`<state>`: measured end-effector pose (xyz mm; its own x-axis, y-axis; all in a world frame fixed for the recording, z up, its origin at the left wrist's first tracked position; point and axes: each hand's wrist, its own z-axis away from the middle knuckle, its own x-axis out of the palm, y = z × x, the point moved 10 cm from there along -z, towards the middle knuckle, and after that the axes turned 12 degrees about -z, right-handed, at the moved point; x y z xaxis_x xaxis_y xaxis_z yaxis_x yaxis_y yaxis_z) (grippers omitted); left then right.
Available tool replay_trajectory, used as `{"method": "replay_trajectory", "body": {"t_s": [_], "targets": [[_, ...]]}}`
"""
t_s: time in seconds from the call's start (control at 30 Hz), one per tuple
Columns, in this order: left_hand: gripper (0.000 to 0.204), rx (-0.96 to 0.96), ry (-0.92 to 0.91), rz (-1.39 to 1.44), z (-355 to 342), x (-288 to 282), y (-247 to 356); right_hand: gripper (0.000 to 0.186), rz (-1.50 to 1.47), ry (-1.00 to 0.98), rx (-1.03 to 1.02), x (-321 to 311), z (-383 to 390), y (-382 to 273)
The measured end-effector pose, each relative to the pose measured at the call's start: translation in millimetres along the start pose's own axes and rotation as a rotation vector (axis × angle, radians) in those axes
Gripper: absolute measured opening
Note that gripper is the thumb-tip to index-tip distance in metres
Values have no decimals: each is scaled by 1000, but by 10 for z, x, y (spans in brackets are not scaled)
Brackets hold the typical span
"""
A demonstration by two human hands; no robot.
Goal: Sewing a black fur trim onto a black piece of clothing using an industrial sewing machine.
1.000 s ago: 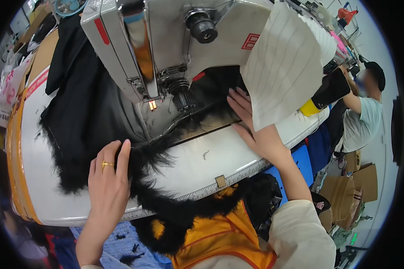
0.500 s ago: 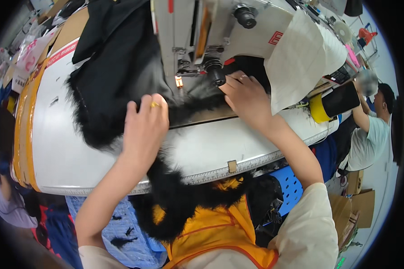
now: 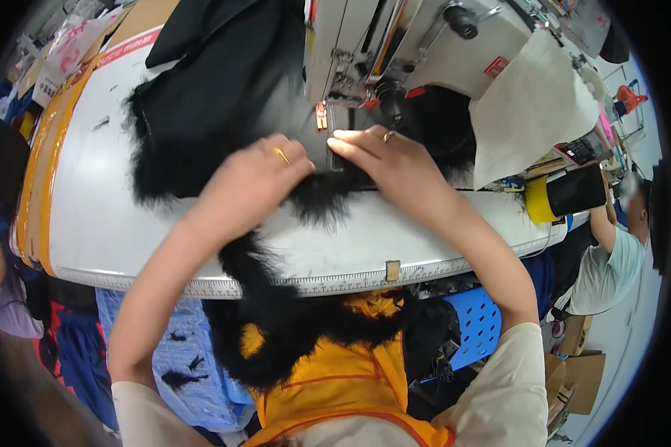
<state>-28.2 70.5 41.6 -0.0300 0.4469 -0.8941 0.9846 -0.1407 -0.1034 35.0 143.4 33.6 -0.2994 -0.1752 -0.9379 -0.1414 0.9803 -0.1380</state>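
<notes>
A black garment piece (image 3: 201,97) with a shaggy fur edge lies on the white sewing table (image 3: 335,246), running under the sewing machine (image 3: 350,45). A small light glows by the needle area (image 3: 322,117). Left of the needle, my left hand (image 3: 257,179), with a ring on it, is closed over the fur trim (image 3: 320,195); its fingertips are partly hidden. My right hand (image 3: 395,164) presses thumb and forefinger together on the dark material just right of the needle. A strip of black fur (image 3: 253,272) hangs over the table's front edge toward my lap.
A measuring tape (image 3: 335,284) runs along the front edge. At the right stand a yellow and black cylinder (image 3: 548,197) and a white cloth sheet (image 3: 525,112). A blue perforated basket (image 3: 473,328) is below. Another person (image 3: 611,261) sits at far right.
My left hand has moved right and up toward the needle, and my right hand has drawn left, closer to it. The fur edge has shifted with them. The view has also shifted slightly.
</notes>
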Motion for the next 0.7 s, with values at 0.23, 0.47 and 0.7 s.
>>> {"method": "replay_trajectory", "body": {"t_s": [0.23,0.47,0.7], "targets": [[48,13,-53,196,63,-88,-224,48,112,69,11,-32,57,54],[43,24,-78,60,-36,-29,7,49,40,111,-30,-94,70,86],[27,-6,-131,-169,-326,99,-64,58,-649,-18,135,-49,-65,442]]}}
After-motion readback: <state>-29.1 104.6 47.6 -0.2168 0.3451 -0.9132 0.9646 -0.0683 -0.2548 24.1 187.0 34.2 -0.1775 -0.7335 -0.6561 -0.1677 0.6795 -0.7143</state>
